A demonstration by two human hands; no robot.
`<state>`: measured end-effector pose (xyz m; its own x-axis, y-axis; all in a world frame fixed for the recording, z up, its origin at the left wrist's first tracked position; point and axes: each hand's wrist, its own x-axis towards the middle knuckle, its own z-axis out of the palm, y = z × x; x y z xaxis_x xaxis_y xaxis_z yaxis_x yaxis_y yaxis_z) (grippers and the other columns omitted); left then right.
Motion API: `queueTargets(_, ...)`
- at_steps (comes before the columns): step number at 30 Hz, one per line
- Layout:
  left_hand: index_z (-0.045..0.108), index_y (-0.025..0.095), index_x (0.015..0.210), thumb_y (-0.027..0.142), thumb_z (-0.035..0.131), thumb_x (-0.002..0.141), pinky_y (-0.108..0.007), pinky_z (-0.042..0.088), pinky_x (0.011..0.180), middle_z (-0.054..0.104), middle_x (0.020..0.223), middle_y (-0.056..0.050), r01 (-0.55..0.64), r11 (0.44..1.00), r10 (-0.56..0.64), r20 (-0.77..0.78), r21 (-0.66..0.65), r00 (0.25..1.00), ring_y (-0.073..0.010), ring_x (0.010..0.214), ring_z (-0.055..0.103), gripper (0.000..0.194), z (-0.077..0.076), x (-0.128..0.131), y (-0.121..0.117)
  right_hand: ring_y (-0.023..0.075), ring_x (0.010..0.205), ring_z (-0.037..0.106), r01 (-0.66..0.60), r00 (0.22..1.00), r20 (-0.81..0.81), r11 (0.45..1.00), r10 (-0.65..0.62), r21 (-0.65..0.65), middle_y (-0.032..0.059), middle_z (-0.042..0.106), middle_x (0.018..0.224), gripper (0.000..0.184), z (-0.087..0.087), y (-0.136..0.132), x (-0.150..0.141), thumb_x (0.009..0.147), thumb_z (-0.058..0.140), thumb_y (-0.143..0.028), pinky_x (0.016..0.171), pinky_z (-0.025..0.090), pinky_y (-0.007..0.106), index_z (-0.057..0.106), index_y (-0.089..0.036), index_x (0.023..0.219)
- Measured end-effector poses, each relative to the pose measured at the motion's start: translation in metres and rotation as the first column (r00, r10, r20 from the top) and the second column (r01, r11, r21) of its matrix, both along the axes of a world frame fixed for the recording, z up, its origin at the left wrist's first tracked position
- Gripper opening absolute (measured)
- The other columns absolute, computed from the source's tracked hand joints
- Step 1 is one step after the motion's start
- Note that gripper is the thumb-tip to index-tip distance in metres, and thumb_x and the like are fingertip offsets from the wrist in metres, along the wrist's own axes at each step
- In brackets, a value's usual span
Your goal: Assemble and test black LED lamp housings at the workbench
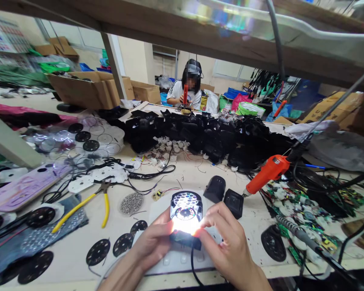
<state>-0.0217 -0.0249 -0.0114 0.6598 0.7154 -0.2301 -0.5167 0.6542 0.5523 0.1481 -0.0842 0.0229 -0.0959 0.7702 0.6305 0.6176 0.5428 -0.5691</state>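
Between my two hands is a small black lamp unit (186,202), lit so brightly that its lower front is washed out white. My left hand (154,238) grips its left side, thumb at the glowing edge. On the opposite side, the thumb and fingers of my right hand (224,238) pinch the lower right edge. A black cable (193,262) hangs from the bottom of the unit. Just beyond it lie two black housing pieces (215,188). A white board (170,264) is under my hands, partly hidden by them.
Yellow-handled pliers (104,202), a dish of small screws (131,203) and black discs (98,251) lie at left. A red electric screwdriver (268,174) hangs at right, near circuit boards (294,210). Black housings (185,129) are heaped behind; a person (186,91) sits across the table.
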Motion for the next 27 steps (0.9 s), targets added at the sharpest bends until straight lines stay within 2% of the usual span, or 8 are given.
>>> queueTargets(4, 0.073, 0.013, 0.099, 0.012, 0.079, 0.055, -0.031, 0.045, 0.081, 0.074, 0.092, -0.009, 0.016, 1.0, -0.016, 0.04, 0.009, 0.999, -0.0239, 0.085, 0.064, 0.044, 0.001, 0.0, 0.004, 0.0145, 0.071, 0.052, -0.003, 1.0, 0.002, 1.0, 0.003, 0.014, 0.0016, 0.05, 0.075, 0.018, 0.005, 0.001, -0.003, 0.084, 0.054, -0.003, 0.062, 0.045, 0.026, 0.05, -0.02, 0.078)
queueTargets(12, 0.073, 0.011, 0.096, 0.012, 0.072, 0.066, -0.032, 0.046, 0.082, 0.075, 0.093, -0.01, 0.036, 0.999, -0.035, 0.133, -0.003, 0.991, -0.0245, 0.087, 0.066, 0.029, -0.004, 0.004, 0.007, 0.0144, 0.071, 0.052, 0.0, 1.0, -0.02, 1.0, 0.0, -0.015, 0.0014, 0.049, 0.077, 0.017, 0.007, 0.002, -0.002, 0.084, 0.054, -0.005, 0.063, 0.044, 0.028, 0.049, -0.02, 0.077)
queueTargets(15, 0.073, 0.009, 0.095, 0.02, 0.073, 0.073, -0.033, 0.046, 0.086, 0.075, 0.094, -0.011, 0.064, 0.998, -0.059, 0.157, -0.024, 0.986, -0.0247, 0.09, 0.066, 0.025, -0.008, 0.005, 0.009, 0.0141, 0.071, 0.052, -0.002, 1.0, -0.02, 1.0, 0.001, -0.017, 0.001, 0.049, 0.076, 0.018, 0.008, 0.002, -0.002, 0.084, 0.054, -0.005, 0.063, 0.044, 0.027, 0.049, -0.02, 0.077)
queueTargets(19, 0.073, 0.009, 0.1, 0.036, 0.059, 0.089, -0.033, 0.044, 0.095, 0.075, 0.096, -0.011, 0.148, 0.983, -0.127, 0.186, -0.106, 0.974, -0.0236, 0.097, 0.066, 0.032, -0.005, 0.007, 0.015, 0.0142, 0.072, 0.051, -0.006, 1.0, -0.015, 0.999, 0.006, -0.033, 0.001, 0.048, 0.077, 0.018, 0.009, 0.001, -0.003, 0.084, 0.054, -0.005, 0.064, 0.043, 0.027, 0.047, -0.02, 0.076)
queueTargets(23, 0.072, 0.007, 0.101, 0.038, 0.051, 0.094, -0.033, 0.046, 0.094, 0.074, 0.096, -0.013, 0.129, 0.988, -0.12, 0.105, -0.086, 0.987, -0.0233, 0.095, 0.067, 0.038, 0.0, 0.01, 0.024, 0.0138, 0.071, 0.05, 0.026, 0.999, -0.03, 0.998, -0.028, -0.049, 0.0004, 0.047, 0.076, 0.019, 0.007, 0.004, -0.004, 0.085, 0.052, -0.006, 0.063, 0.041, 0.028, 0.046, -0.02, 0.074)
queueTargets(27, 0.071, 0.008, 0.105, 0.032, 0.056, 0.092, -0.033, 0.048, 0.092, 0.075, 0.097, -0.012, -0.001, 1.0, 0.002, -0.051, 0.011, 0.999, -0.024, 0.094, 0.068, 0.031, 0.005, 0.014, 0.032, 0.0131, 0.066, 0.049, 0.082, 0.995, -0.052, 0.995, -0.084, -0.051, -0.0005, 0.046, 0.074, 0.018, 0.004, 0.013, -0.002, 0.082, 0.052, -0.006, 0.06, 0.041, 0.027, 0.047, -0.02, 0.071)
